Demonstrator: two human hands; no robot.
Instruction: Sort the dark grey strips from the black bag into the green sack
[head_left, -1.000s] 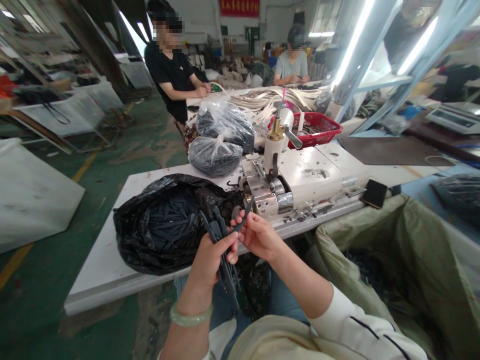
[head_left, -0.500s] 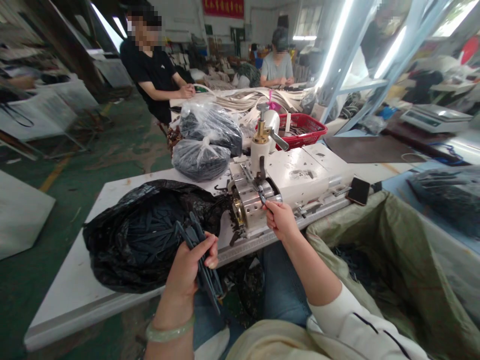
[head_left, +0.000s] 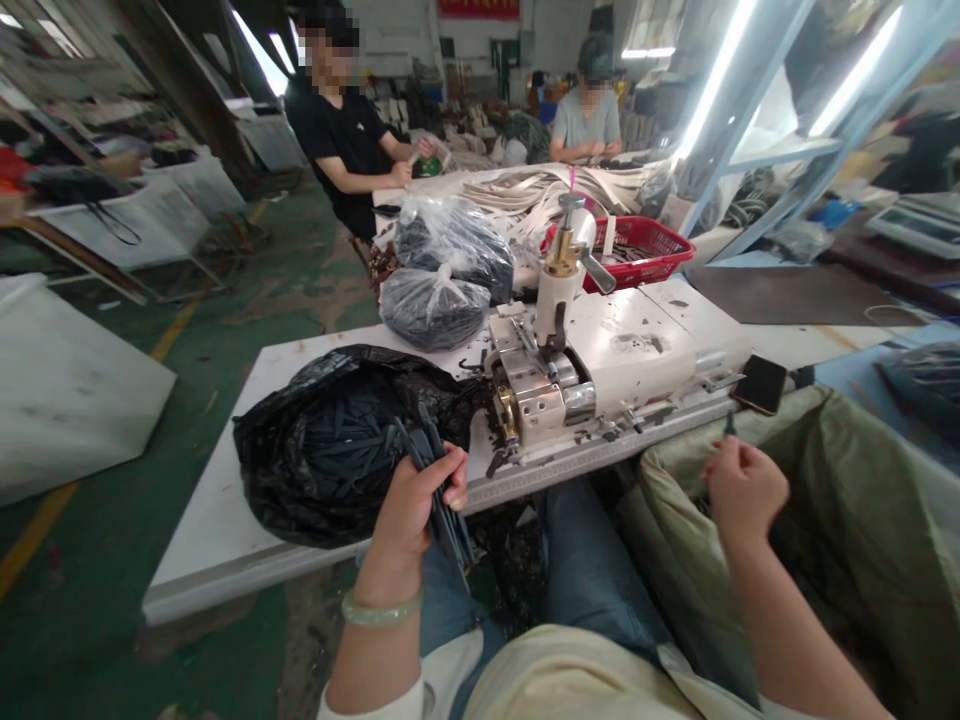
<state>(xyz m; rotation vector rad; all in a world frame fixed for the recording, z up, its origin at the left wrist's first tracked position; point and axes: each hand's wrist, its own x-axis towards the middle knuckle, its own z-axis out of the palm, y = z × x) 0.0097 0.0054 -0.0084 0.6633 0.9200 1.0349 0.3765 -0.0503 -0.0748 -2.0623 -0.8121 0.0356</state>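
Observation:
My left hand (head_left: 412, 510) is shut around a bundle of dark grey strips (head_left: 442, 510), just in front of the table edge. My right hand (head_left: 744, 490) is curled into a loose fist above the mouth of an olive-green woven sack (head_left: 847, 500), with a thin dark tip showing above its fingers. To the left, a black plastic bag (head_left: 300, 450) lies open on the white table (head_left: 217, 530), full of similar strips. A white leather-working machine (head_left: 607, 360) with a brass fitting stands between my hands, beyond the table edge.
Two clear bags of dark strips (head_left: 435, 310) sit behind the black bag. A black phone (head_left: 761, 385) lies at the table's corner, and a red basket (head_left: 637, 250) stands behind the machine. Two co-workers (head_left: 345, 130) (head_left: 589, 110) sit further along, beside pale strips.
My right hand has moved away from the front of the machine, out to the right over the sack. My left hand still grips its bundle, and the view has shifted slightly.

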